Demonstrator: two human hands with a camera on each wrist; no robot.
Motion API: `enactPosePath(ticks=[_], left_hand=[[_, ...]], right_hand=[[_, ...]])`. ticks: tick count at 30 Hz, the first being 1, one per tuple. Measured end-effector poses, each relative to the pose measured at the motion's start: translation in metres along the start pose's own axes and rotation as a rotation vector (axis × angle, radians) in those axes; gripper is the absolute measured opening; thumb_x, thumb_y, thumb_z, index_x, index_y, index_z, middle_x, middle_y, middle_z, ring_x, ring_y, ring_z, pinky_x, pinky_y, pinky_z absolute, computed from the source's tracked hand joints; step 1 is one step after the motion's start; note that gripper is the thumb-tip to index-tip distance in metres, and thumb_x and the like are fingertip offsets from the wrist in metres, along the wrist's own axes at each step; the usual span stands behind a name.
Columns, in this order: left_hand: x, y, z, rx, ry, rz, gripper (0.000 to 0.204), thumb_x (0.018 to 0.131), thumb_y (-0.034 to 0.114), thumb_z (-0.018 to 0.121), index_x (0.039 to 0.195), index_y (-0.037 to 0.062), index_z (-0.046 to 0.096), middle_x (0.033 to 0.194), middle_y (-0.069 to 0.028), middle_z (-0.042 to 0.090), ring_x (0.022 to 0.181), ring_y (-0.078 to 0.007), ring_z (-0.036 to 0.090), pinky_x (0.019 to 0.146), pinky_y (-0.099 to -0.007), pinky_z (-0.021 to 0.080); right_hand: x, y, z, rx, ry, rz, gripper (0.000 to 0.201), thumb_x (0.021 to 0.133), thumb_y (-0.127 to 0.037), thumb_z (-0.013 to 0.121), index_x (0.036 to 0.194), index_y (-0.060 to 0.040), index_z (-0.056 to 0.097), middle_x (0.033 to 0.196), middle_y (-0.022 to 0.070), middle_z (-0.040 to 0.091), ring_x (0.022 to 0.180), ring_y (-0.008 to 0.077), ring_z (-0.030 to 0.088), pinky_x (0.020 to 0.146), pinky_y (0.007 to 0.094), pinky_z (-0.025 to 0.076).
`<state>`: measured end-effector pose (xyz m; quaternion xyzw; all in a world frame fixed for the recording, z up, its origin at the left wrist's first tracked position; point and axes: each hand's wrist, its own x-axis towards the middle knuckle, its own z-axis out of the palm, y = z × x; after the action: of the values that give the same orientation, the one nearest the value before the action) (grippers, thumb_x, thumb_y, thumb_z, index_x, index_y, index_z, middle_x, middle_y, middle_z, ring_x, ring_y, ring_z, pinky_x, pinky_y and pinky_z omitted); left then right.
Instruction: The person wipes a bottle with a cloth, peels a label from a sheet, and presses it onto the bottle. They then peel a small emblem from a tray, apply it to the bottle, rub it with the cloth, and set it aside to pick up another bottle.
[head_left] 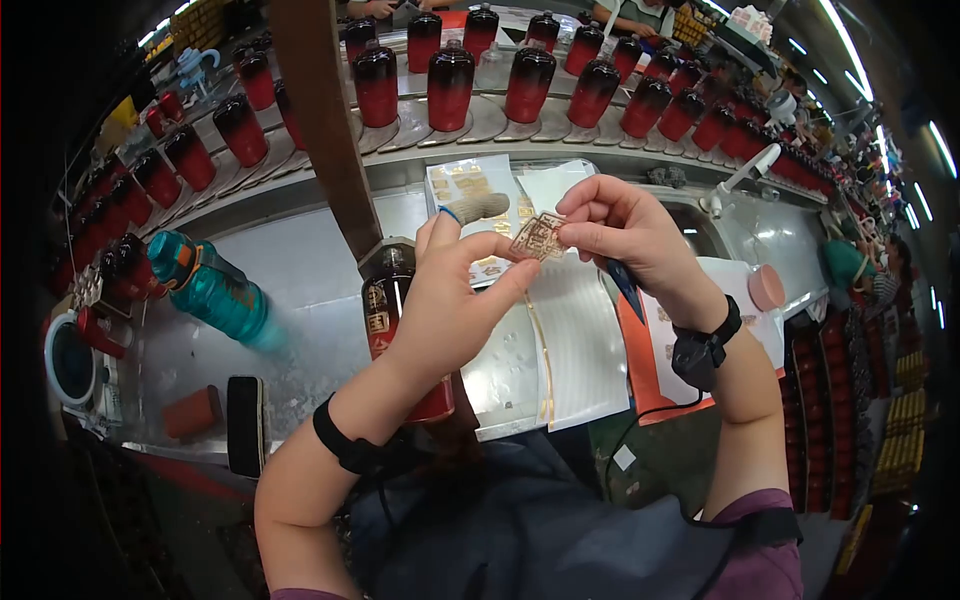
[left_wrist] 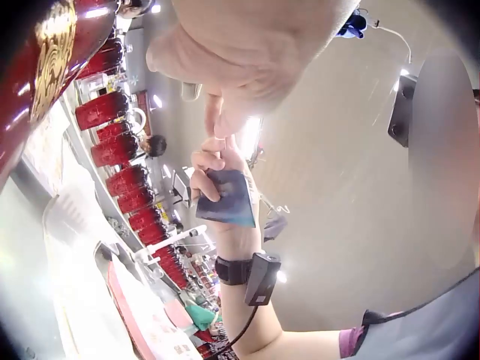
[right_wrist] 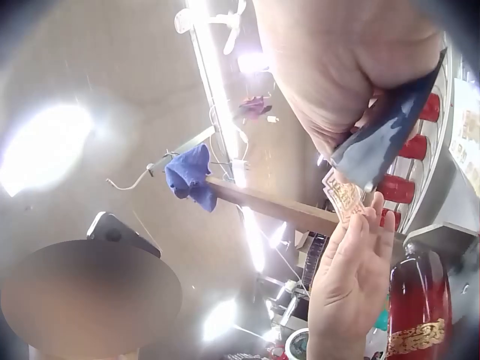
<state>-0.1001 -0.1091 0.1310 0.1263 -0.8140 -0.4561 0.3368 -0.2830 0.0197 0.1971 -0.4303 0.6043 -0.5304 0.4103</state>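
Gold-patterned label (head_left: 538, 237) is hanging in the air between the two hands, raised above the red bottle (head_left: 392, 310) that is standing just below the left palm. The right hand (head_left: 628, 243) is pinching the label's right edge between thumb and forefinger, with the remaining fingers curling around a dark blue card-like tool (head_left: 627, 287) that is pointing down and away from the pinch (in the left wrist view the same tool (left_wrist: 228, 199) is showing as a flat blue piece tucked in the palm). The left hand (head_left: 447, 308) is meeting the label from the other side: its thumb and forefinger are closing narrowly on the label's left edge, and one finger is wearing a pale wrapped cot with a blue band (head_left: 472, 209).

The label's long axis is running roughly across, from the left fingertips to the right fingertips, tilting a little so the right end is sitting higher. Both hands are touching it, so neither is nearer; the bottle, however, is lying directly beneath the left hand and well below and left of the right fingers. From the right wrist view the label (right_wrist: 343, 196) is appearing at the meeting point of the two hands, just above the left fingertips (right_wrist: 367, 220).

Behind the fingers, white backing sheets (head_left: 575, 345) are lying on the steel bench (head_left: 300, 270), a teal water bottle (head_left: 215, 290) is resting on its side to the left, and rows of red bottles (head_left: 530, 85) are standing on the conveyor beyond.
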Motion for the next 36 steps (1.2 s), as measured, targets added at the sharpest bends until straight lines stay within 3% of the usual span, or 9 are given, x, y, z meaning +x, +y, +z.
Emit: enactPosePath(ticks=[9, 13, 15, 20, 21, 24, 28, 32, 36], left_hand=[[-0.013, -0.01, -0.028, 0.109, 0.039, 0.026, 0.013, 0.081, 0.018, 0.076, 0.091, 0.0101, 0.073, 0.121, -0.0124, 0.057, 0.121, -0.0298, 0.046, 0.105, -0.0388, 0.031], [-0.026, -0.02, -0.063, 0.33, 0.109, 0.126, 0.011, 0.079, 0.012, 0.075, 0.087, 0.0074, 0.07, 0.134, -0.0136, 0.055, 0.125, -0.0321, 0.044, 0.107, -0.042, 0.031], [-0.035, -0.022, -0.077, 0.328, 0.132, 0.164, 0.011, 0.079, 0.011, 0.075, 0.086, 0.0064, 0.069, 0.135, -0.0137, 0.055, 0.125, -0.0326, 0.044, 0.108, -0.0431, 0.031], [-0.069, -0.021, -0.101, 0.295, 0.086, 0.044, 0.009, 0.077, 0.011, 0.076, 0.081, 0.0073, 0.068, 0.137, -0.0132, 0.053, 0.131, -0.0366, 0.038, 0.11, -0.0469, 0.028], [-0.077, -0.023, -0.105, 0.246, 0.092, 0.034, 0.009, 0.078, 0.01, 0.076, 0.081, 0.0069, 0.067, 0.138, -0.0143, 0.053, 0.132, -0.037, 0.037, 0.11, -0.0469, 0.028], [-0.091, -0.024, -0.119, 0.274, 0.11, 0.049, 0.009, 0.081, 0.006, 0.072, 0.088, 0.0052, 0.066, 0.137, -0.015, 0.054, 0.127, -0.0312, 0.045, 0.109, -0.042, 0.03], [-0.094, -0.029, -0.123, 0.173, 0.093, -0.081, 0.008, 0.084, 0.007, 0.072, 0.092, 0.0051, 0.071, 0.14, -0.0143, 0.053, 0.129, -0.0264, 0.045, 0.106, -0.0365, 0.035], [-0.089, -0.029, -0.114, -0.021, 0.14, -0.108, 0.012, 0.08, 0.015, 0.076, 0.089, 0.0081, 0.072, 0.139, -0.0149, 0.053, 0.127, -0.0322, 0.042, 0.108, -0.0428, 0.031], [-0.09, -0.024, -0.111, 0.02, 0.126, -0.071, 0.013, 0.079, 0.015, 0.077, 0.089, 0.0096, 0.073, 0.137, -0.0145, 0.053, 0.128, -0.0333, 0.04, 0.109, -0.0432, 0.03]], right_hand=[[0.012, 0.016, 0.017, 0.022, 0.008, 0.008, 0.025, 0.089, -0.009, 0.074, 0.109, -0.0009, 0.062, 0.085, -0.0005, 0.066, 0.075, 0.0032, 0.059, 0.067, 0.0184, 0.046], [0.055, 0.06, -0.029, -0.361, 0.179, 0.014, 0.026, 0.085, -0.009, 0.075, 0.104, 0.0003, 0.061, 0.076, -0.001, 0.064, 0.068, 0.0043, 0.056, 0.06, 0.0211, 0.044], [0.084, 0.113, -0.083, -0.71, 0.304, 0.027, 0.029, 0.076, -0.016, 0.079, 0.095, 0.0, 0.064, 0.077, 0.0068, 0.067, 0.069, 0.0164, 0.063, 0.063, 0.0304, 0.049], [0.106, 0.172, -0.111, -1.505, 0.429, 0.227, 0.029, 0.071, -0.02, 0.078, 0.091, -0.0025, 0.067, 0.091, 0.0165, 0.071, 0.083, 0.0314, 0.07, 0.072, 0.0382, 0.055], [0.105, 0.152, -0.094, -1.475, 0.353, 0.415, 0.024, 0.08, -0.013, 0.068, 0.1, 0.0003, 0.066, 0.101, 0.0217, 0.07, 0.1, 0.0373, 0.069, 0.085, 0.0466, 0.055], [0.11, 0.146, -0.083, -1.575, 0.491, 0.361, 0.029, 0.081, -0.014, 0.068, 0.106, -0.0003, 0.061, 0.106, 0.0225, 0.068, 0.1, 0.0396, 0.068, 0.085, 0.0468, 0.056], [0.097, 0.104, -0.07, -1.464, 0.678, -0.123, 0.039, 0.08, -0.028, 0.077, 0.106, -0.0025, 0.063, 0.1, 0.0167, 0.069, 0.09, 0.0338, 0.069, 0.077, 0.0433, 0.055], [0.067, 0.04, 0.018, -0.595, 0.145, 0.037, 0.028, 0.09, -0.027, 0.072, 0.101, -0.0018, 0.074, 0.087, 0.0034, 0.071, 0.077, 0.0086, 0.06, 0.07, 0.0262, 0.048], [0.031, 0.013, 0.109, -0.23, -0.191, 0.108, 0.029, 0.092, -0.024, 0.071, 0.111, -0.0028, 0.072, 0.088, 0.0005, 0.068, 0.075, 0.0032, 0.057, 0.063, 0.0208, 0.045]])
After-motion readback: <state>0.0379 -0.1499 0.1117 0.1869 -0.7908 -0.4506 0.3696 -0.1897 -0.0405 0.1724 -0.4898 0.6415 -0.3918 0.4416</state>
